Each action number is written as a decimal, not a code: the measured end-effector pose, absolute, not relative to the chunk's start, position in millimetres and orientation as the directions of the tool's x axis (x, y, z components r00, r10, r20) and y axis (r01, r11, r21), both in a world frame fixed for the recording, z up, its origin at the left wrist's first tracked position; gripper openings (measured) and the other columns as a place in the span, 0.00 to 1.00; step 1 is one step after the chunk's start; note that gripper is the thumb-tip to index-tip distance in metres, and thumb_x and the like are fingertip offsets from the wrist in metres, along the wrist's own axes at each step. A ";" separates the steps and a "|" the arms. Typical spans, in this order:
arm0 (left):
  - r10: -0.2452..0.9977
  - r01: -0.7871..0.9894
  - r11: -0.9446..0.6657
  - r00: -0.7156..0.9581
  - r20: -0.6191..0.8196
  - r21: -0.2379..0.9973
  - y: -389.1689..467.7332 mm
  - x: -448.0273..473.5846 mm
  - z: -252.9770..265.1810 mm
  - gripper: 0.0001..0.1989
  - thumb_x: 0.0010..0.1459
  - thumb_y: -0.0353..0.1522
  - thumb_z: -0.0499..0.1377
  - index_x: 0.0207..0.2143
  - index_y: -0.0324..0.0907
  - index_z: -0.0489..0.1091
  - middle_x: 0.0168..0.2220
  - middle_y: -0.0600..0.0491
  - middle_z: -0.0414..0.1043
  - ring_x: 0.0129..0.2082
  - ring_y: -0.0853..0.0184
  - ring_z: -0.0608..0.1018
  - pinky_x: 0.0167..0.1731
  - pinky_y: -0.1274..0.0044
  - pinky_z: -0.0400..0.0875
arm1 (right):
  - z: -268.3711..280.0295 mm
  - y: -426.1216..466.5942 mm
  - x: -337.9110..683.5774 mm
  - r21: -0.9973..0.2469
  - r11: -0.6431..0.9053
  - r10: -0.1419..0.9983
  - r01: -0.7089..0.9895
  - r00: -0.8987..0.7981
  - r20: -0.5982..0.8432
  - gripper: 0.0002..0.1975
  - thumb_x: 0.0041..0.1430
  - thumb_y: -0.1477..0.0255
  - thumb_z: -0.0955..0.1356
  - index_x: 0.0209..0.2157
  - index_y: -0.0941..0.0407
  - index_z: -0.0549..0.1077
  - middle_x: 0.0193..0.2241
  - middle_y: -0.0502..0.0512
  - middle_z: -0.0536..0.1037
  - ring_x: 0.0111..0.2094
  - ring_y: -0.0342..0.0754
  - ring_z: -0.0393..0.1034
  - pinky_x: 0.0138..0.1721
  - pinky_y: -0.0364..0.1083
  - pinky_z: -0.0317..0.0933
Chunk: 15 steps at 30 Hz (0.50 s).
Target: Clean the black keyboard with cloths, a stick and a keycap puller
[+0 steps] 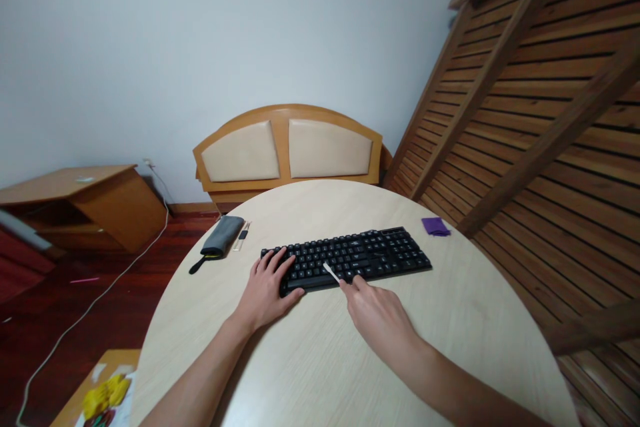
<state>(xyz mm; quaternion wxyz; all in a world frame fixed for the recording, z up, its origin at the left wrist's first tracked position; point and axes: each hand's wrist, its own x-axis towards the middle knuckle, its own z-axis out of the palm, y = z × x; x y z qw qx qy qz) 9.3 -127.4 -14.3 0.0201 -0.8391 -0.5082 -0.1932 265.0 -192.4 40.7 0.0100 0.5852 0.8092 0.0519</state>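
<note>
A black keyboard lies at a slight slant across the round table. My left hand rests on its left end, fingers spread over the keys and the thumb stretched along the front edge. Between the closed fingers of my right hand is a thin white stick, which looks like a cotton swab. Its slightly thicker tip points up and left, over the lower rows of keys near the middle. Whether the tip touches a key I cannot tell.
On the pale round table, a grey pouch and a small slim item with a black band lie left; a folded purple cloth lies right. Beyond stand a headboard, a wooden desk and slatted wood.
</note>
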 end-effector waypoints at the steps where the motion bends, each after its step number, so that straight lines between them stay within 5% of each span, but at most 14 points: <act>1: 0.844 0.860 -0.483 0.408 0.348 0.164 -127.5 9.2 -14.6 0.34 0.59 0.47 0.62 0.65 0.47 0.62 0.69 0.45 0.58 0.67 0.45 0.60 0.62 0.50 0.57 | 42.6 -194.2 265.6 0.088 0.302 0.951 0.949 -0.307 0.044 0.20 0.65 0.82 0.61 0.54 0.57 0.75 0.40 0.60 0.80 0.32 0.50 0.79 0.27 0.43 0.65; 7: 0.846 0.861 -0.480 0.404 0.347 0.169 -127.4 9.9 -13.8 0.34 0.59 0.48 0.62 0.65 0.46 0.63 0.69 0.45 0.57 0.67 0.46 0.59 0.63 0.50 0.57 | 64.0 -187.3 265.8 -0.002 0.222 0.972 0.975 -0.221 0.078 0.14 0.67 0.78 0.62 0.44 0.54 0.79 0.36 0.56 0.80 0.33 0.50 0.79 0.27 0.44 0.63; 15: 0.843 0.861 -0.484 0.410 0.349 0.157 -126.8 9.7 -12.2 0.34 0.59 0.47 0.63 0.64 0.45 0.64 0.68 0.44 0.58 0.67 0.46 0.59 0.63 0.50 0.57 | 59.3 -127.6 248.5 -0.060 0.198 0.974 0.978 -0.190 0.122 0.16 0.71 0.72 0.60 0.51 0.50 0.77 0.42 0.57 0.79 0.37 0.50 0.79 0.32 0.44 0.64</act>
